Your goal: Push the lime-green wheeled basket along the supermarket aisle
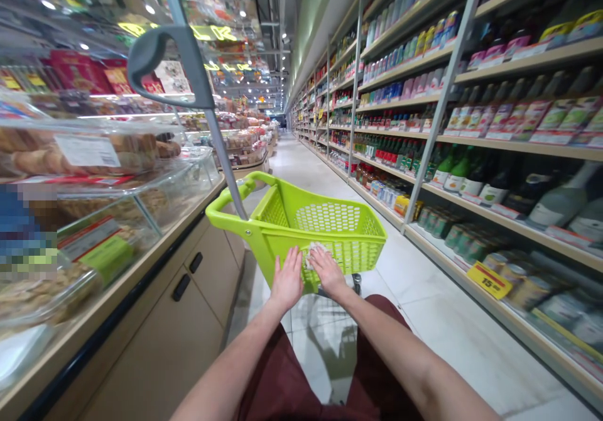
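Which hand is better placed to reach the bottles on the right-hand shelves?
Probably the right hand. It lies flat on the green shopping basket, on the side nearer the shelf bottles. The left hand lies further from them, so it would have to cross the basket.

Both hands lie flat with fingers spread on the near mesh wall of a lime-green plastic shopping trolley basket (342, 223). The left hand (287, 278) touches only the basket, while the right hand (327, 270) sits against a crumpled pale item (316, 254), which is too blurred to identify. A grey pole (210, 138) with a curved handle (162, 53) rises from the basket's left corner. To the left stands a glass bakery counter (122, 185) holding packaged pastries. To the right, shelves (475, 147) carry bottles and cans, with a yellow price tag (490, 279) on a near shelf edge.
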`<state>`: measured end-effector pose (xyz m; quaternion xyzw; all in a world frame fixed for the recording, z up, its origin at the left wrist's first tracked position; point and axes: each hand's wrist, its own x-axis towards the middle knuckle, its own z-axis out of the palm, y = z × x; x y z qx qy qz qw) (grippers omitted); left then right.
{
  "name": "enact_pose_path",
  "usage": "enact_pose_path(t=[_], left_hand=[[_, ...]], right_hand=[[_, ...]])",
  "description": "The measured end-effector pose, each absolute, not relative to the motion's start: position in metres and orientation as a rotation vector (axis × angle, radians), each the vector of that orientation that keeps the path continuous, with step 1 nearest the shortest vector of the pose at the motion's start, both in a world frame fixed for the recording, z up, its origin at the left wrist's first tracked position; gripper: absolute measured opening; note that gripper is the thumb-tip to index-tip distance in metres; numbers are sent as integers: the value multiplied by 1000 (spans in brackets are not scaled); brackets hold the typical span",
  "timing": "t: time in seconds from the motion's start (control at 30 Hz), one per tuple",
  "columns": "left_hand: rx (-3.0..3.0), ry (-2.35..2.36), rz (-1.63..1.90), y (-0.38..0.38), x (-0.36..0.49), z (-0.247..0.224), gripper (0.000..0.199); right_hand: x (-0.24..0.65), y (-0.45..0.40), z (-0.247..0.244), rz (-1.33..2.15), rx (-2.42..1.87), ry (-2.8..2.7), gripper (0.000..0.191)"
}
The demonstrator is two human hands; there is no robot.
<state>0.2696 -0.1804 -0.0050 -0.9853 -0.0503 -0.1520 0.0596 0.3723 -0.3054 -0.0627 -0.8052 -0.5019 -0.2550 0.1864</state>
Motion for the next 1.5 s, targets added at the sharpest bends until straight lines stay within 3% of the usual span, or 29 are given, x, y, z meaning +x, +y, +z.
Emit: enact_pose_path(t=[0.27,0.53,0.8,1.1,1.37,1.5], left_hand=[[-2947,-72,-517,-194,286,5,65],[-2942,90,-455,-216,299,7,65],[-2938,66,-442,-225,311,12,67],[-2911,194,-370,-243,317,8,64],[-2905,188,-320,-254,330,2,63],[-2906,237,-323,-270,335,5,64]], right_hand=[[401,-327,-8,-892,-2134,-1160,44],[382,-346,-76,-765,-2252,-1258,34],[418,-373,-22,-956,-2116,-954,46],[396,-379,-91,-764,-2288,-1106,38],[430,-414,-41,-975,-2153,-776,47],[430,-415,-62,-901,-2230,-847,46]])
